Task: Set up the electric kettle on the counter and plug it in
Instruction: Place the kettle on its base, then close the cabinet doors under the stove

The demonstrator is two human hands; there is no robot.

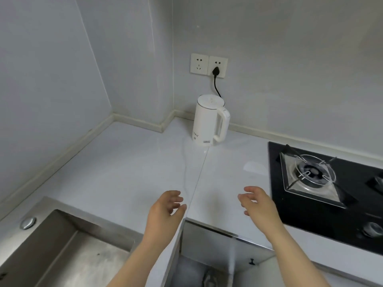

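Kettle (209,121) stands on counter (124,172), plug (216,71) in socket (222,61); left hand (165,210), right hand (260,205) loose, empty

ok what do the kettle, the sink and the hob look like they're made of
Kettle: likely white plastic, smooth satin shell with moulded handle. Sink: stainless steel by its brushed grey sheen. Hob: probably black glass, flat and glossy, though coated metal is possible.

I count one white kettle (208,123) on the one desk (124,172). There are two wall sockets, the left socket (199,63) and the right socket (218,66), plus one black plug (216,70) and one cord (216,87). There is one sink (68,230) and one stove (310,214) with one whole burner (310,170) showing. Two hands are out: one left hand (165,208) and one right hand (259,204).
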